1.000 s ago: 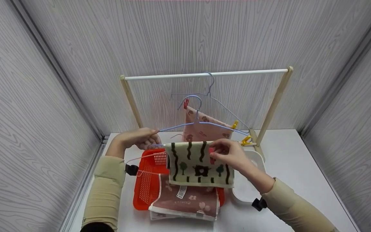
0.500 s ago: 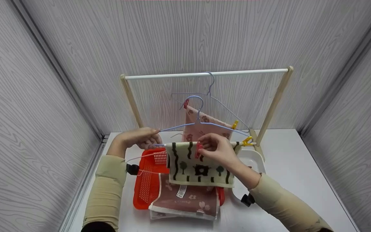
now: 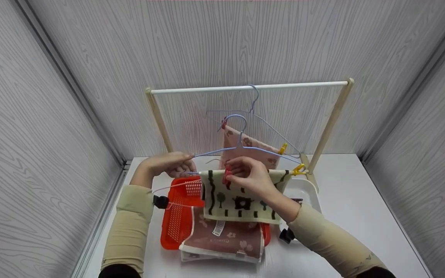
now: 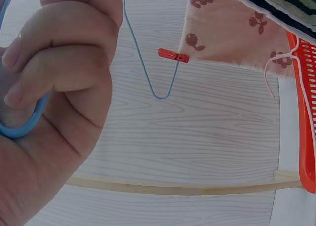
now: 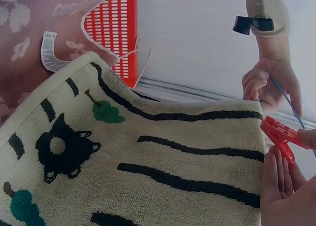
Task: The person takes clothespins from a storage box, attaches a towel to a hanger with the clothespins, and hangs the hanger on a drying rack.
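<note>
My left hand [image 3: 172, 164] grips the left end of a blue hanger [image 3: 215, 151]; in the left wrist view its fingers curl round the hanger's bent corner [image 4: 22, 130]. Over the hanger's lower bar hangs a cream towel [image 3: 222, 210] with dark wavy stripes and small trees. A yellow clothespin [image 3: 298, 169] sits at the towel's top right corner. Between thumb and fingers my right hand [image 3: 253, 179] pinches a red clothespin [image 3: 226, 175] in front of the towel's upper edge, left of its middle. In the right wrist view the red clothespin's [image 5: 280, 133] tip is right at that edge.
Behind stands a rack with a white rod [image 3: 199, 90]. From it hangs another hanger [image 3: 270, 129] bearing a pink cloth [image 3: 242, 144] with clothespins. Below are a red basket [image 3: 171, 227], a dusky pink towel [image 3: 222, 245], a pink hanger [image 3: 176, 186] and a white tray [image 3: 311, 193].
My right hand has moved left along the towel's top edge with the red clothespin, and slightly up. The left hand and the hanger have shifted only slightly right.
</note>
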The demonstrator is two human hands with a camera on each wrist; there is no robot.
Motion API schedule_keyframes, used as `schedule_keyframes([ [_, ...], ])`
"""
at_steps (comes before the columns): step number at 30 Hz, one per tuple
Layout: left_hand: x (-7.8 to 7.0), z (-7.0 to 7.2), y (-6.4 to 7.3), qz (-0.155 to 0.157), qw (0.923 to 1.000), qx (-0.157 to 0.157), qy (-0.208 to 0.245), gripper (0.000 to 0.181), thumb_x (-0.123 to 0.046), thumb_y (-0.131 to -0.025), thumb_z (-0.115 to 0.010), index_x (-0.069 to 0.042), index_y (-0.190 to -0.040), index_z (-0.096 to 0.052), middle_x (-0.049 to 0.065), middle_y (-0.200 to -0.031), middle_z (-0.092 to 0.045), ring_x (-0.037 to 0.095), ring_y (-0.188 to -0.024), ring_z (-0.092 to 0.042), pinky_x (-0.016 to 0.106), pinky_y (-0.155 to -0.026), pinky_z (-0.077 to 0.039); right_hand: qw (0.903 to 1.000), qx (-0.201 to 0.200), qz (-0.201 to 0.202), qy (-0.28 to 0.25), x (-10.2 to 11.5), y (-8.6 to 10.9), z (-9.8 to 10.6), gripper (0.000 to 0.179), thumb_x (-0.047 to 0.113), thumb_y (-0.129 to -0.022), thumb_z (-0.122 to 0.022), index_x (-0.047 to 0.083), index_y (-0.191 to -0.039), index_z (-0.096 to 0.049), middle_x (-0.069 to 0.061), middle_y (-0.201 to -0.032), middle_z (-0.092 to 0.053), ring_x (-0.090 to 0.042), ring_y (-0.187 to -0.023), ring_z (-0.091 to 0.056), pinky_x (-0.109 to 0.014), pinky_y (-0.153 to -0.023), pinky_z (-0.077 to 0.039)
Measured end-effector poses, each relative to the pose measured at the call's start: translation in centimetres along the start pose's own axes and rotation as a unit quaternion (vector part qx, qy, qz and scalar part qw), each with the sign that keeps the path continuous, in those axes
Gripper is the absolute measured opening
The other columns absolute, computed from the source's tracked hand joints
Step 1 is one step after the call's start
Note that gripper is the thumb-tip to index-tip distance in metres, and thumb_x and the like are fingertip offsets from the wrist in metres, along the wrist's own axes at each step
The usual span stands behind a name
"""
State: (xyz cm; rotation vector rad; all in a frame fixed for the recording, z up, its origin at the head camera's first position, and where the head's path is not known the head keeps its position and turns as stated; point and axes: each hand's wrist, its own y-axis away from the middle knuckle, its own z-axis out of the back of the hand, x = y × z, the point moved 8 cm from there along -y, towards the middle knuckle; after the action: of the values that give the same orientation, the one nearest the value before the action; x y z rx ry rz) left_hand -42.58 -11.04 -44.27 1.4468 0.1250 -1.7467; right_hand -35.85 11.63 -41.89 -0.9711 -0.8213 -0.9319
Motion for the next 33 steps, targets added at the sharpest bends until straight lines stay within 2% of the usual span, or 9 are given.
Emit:
schedule_keyframes([
  [10,-0.2,0.0,-0.5,0.013,0.9999,-0.004,0.008,0.056,-0.043,-0.112,-0.030,-0.005,-0.101,-0.069,-0.011,-0.069,-0.059,-0.003,-0.056,-0.050,0.015,-0.054,-0.045,0.9997,-0.011,0.022,-0.001,0.9,-0.8,-0.8,0.030,0.003,-0.087,-0.086,0.000,-0.115,-0.075,-0.018,-0.106,-0.078,-0.028,-0.097,-0.078,-0.029,-0.083,-0.063],
  [18,-0.2,-0.1,-0.6,0.017,0.9999,-0.002,0.001,0.059,-0.041,-0.114,-0.028,-0.003,-0.103,-0.071,-0.011,-0.069,-0.058,-0.003,-0.056,-0.049,0.015,-0.053,-0.044,0.9938,-0.028,0.104,-0.027,1.9,-1.6,-1.6,0.025,0.000,-0.085,-0.087,-0.003,-0.107,-0.077,-0.022,-0.110,-0.075,-0.035,-0.096,-0.077,-0.042,-0.085,-0.065],
  [23,-0.4,-0.2,-0.7,0.008,0.9999,0.004,-0.013,0.063,-0.043,-0.114,-0.028,0.002,-0.107,-0.071,-0.011,-0.070,-0.057,-0.003,-0.057,-0.049,0.015,-0.053,-0.044,0.9854,-0.044,0.163,-0.020,2.3,-1.8,-2.0,0.022,0.001,-0.083,-0.088,-0.002,-0.104,-0.080,-0.020,-0.105,-0.077,-0.032,-0.093,-0.076,-0.036,-0.082,-0.065],
  [27,-0.4,-0.2,-0.6,0.006,0.9998,0.004,-0.019,0.063,-0.044,-0.114,-0.028,0.003,-0.108,-0.071,-0.011,-0.070,-0.058,-0.002,-0.058,-0.049,0.016,-0.054,-0.045,0.9803,-0.049,0.191,-0.016,2.4,-1.9,-2.5,0.020,0.002,-0.083,-0.088,0.001,-0.103,-0.082,-0.018,-0.100,-0.078,-0.030,-0.091,-0.076,-0.032,-0.080,-0.064],
  [33,-0.6,-0.2,-0.8,-0.001,0.9997,0.006,-0.024,0.063,-0.045,-0.113,-0.030,0.001,-0.107,-0.071,-0.009,-0.071,-0.057,-0.001,-0.057,-0.048,0.017,-0.054,-0.045,0.9724,-0.057,0.226,-0.005,2.6,-2.2,-3.1,0.020,-0.001,-0.081,-0.088,0.001,-0.100,-0.083,-0.016,-0.096,-0.079,-0.031,-0.088,-0.076,-0.032,-0.080,-0.064],
])
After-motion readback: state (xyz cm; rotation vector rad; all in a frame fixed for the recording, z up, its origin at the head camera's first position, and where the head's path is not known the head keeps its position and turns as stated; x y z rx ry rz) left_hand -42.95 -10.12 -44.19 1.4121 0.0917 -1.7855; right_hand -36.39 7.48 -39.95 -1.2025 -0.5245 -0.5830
